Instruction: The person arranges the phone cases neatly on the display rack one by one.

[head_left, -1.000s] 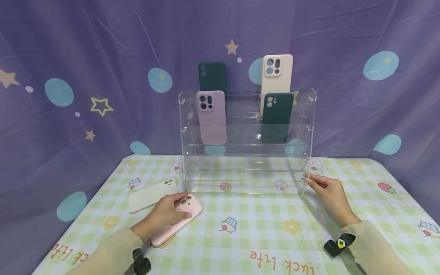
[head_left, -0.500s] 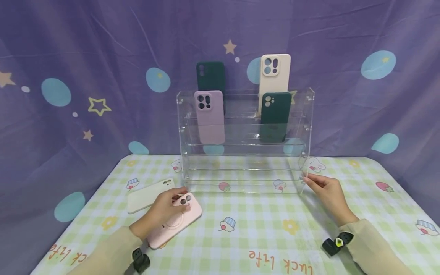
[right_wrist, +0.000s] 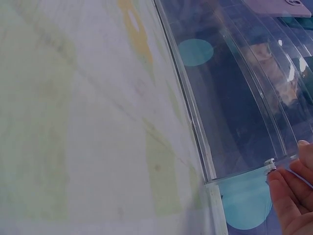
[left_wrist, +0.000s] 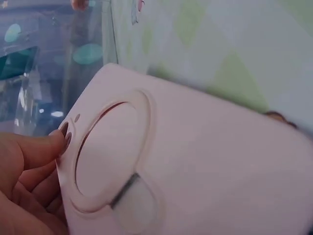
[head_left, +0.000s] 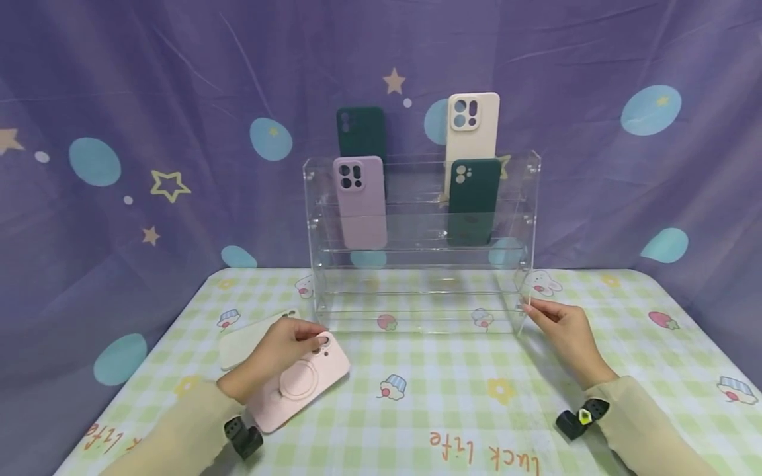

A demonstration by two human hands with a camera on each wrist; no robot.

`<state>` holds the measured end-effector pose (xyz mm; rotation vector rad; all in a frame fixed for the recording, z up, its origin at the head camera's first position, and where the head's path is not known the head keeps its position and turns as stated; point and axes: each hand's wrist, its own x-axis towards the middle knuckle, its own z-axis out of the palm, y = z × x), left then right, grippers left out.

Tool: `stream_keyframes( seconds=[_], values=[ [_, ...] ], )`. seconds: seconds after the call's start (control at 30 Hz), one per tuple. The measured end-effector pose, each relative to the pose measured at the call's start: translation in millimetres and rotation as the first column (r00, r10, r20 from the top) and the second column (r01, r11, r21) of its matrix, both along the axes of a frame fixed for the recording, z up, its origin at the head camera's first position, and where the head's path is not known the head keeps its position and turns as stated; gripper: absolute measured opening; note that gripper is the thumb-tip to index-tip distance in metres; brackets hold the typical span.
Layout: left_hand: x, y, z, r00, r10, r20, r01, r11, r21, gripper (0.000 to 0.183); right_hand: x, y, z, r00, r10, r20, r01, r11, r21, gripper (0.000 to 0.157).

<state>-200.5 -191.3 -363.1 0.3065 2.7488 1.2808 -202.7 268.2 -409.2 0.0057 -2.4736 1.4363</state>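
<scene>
My left hand (head_left: 280, 347) pinches a pink phone case (head_left: 300, 378) by its camera end, thumb on the back beside the camera holes. In the left wrist view a raised ring with a flap shows on the pink case (left_wrist: 220, 142), which tilts off the checked cloth. Under and behind that hand lies a white phone case (head_left: 243, 342), partly hidden. With thumb and fingers, my right hand (head_left: 565, 337) holds the lower right side panel of a clear acrylic rack (head_left: 532, 218). In the right wrist view those fingertips (right_wrist: 276, 178) sit at a small shiny fastener.
Upright in the rack's upper tiers stand a purple case (head_left: 362, 218), a dark green case (head_left: 361, 132) behind it, another dark green case (head_left: 476, 198) and a cream case (head_left: 485, 132). A checked cloth (head_left: 452, 396) covers the table; a purple curtain (head_left: 238, 59) hangs behind.
My left hand has shifted its grip to the pink case's camera end and tilted the case up, uncovering its ring. The right hand keeps hold of the rack.
</scene>
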Motion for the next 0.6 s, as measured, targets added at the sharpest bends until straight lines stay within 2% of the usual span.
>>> stream_keyframes(
  seconds=[0.2,0.37,0.47,0.6],
  values=[
    [2.2,8.0,12.0,0.999,0.015,-0.043,-0.016,1.0,-0.016,0.021,0.4,-0.3,0.8,1.0,0.004,-0.006,-0.004,1.0,-0.001,0.044],
    [0.4,15.0,21.0,0.993,0.03,-0.117,-0.029,1.0,0.008,0.022,-0.1,-0.5,0.5,1.0,0.001,-0.004,-0.001,1.0,0.002,0.044],
    [-0.8,20.6,26.6,0.987,0.052,-0.155,-0.043,0.997,0.061,0.024,-0.3,0.0,0.1,1.0,-0.003,0.006,0.003,1.0,0.002,0.044],
    [-2.4,29.5,34.4,0.979,0.096,-0.178,-0.063,0.981,0.183,0.027,-0.3,0.3,0.9,1.0,-0.004,0.009,0.004,1.0,0.005,0.044]
  ],
)
